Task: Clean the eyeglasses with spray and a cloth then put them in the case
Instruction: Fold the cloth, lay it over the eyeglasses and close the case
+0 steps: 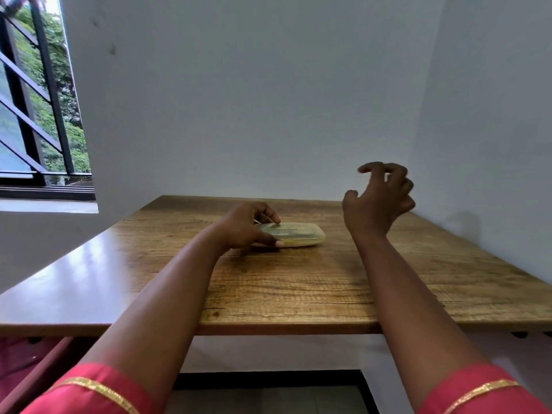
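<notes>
Left hand (245,227) gripping a closed yellowish case (298,234) on the wooden table (298,288), right hand (378,201) raised, fingers (370,167) loosely curled.

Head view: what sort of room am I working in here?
Probably a plain room in a home or small office: a wooden table pushed into a corner of bare white walls, with a barred window looking onto greenery at the left.
</notes>
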